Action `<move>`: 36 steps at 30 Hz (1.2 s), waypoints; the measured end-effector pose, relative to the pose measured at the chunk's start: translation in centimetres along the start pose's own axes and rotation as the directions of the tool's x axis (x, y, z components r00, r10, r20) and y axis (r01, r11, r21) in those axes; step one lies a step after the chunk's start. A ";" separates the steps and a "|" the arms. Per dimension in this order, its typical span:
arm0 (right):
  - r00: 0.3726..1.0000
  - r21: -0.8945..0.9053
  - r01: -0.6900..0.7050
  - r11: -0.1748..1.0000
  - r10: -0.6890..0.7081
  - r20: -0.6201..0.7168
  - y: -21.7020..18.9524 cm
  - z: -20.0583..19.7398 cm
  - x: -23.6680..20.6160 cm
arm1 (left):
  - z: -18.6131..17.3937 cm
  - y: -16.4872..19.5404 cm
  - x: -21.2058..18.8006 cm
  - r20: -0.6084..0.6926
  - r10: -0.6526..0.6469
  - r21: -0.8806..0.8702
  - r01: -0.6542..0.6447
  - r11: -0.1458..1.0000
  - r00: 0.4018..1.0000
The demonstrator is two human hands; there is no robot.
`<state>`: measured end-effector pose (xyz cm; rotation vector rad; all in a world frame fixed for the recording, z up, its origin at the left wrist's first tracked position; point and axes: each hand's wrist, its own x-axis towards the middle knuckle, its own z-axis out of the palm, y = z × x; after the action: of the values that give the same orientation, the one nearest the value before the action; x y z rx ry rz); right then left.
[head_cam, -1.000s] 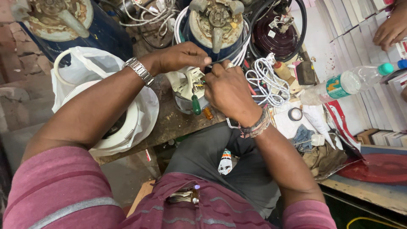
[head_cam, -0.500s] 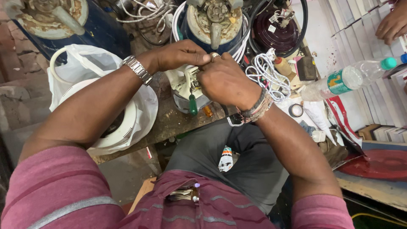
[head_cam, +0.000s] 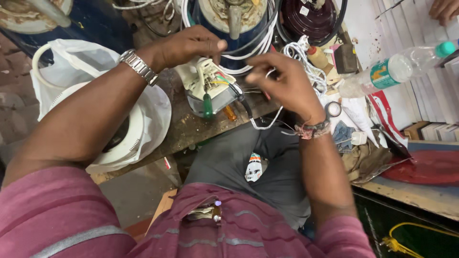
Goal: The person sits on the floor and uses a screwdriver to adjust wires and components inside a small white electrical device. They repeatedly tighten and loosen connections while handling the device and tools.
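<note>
shirt [head_cam: 201, 234]: maroon with thin grey stripes
watch [head_cam: 138, 67]: silver metal
part [head_cam: 205, 79]: cream, with red, yellow and green wires
screwdriver [head_cam: 208, 105]: green handle
cable [head_cam: 306, 67]: white coil
bottle [head_cam: 397, 67]: clear, teal cap, green label
bag [head_cam: 71, 62]: white
trousers [head_cam: 239, 157]: dark grey
tray [head_cam: 425, 167]: red
wristband [head_cam: 311, 129]: black with mixed threads

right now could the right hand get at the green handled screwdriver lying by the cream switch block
Probably yes. The right hand hovers just right of the cream switch block, and the green-handled screwdriver lies exposed below it. Only a thin white wire hangs between; the left hand sits higher.
</note>
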<state>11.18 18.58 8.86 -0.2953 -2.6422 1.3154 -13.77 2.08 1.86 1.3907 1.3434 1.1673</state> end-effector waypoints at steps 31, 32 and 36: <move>0.949 -0.280 -0.006 0.960 -0.083 -0.303 3.6 2.0 -4.9 | 0.5 1.2 -0.1 -0.019 -0.043 0.096 0.044 0.994 0.999; 0.942 -0.185 0.026 0.982 -0.086 -0.326 2.9 1.1 -5.2 | 0.5 1.2 -0.1 -0.033 -0.027 0.106 0.030 0.994 0.999; 0.930 -0.109 0.050 0.993 -0.086 -0.358 1.0 -1.1 -6.6 | 0.3 1.0 -0.1 -0.038 -0.054 0.111 0.058 0.992 0.998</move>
<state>17.89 18.29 8.25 -0.4125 -2.3822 0.9981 -13.24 1.95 2.80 1.4085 1.4826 1.0979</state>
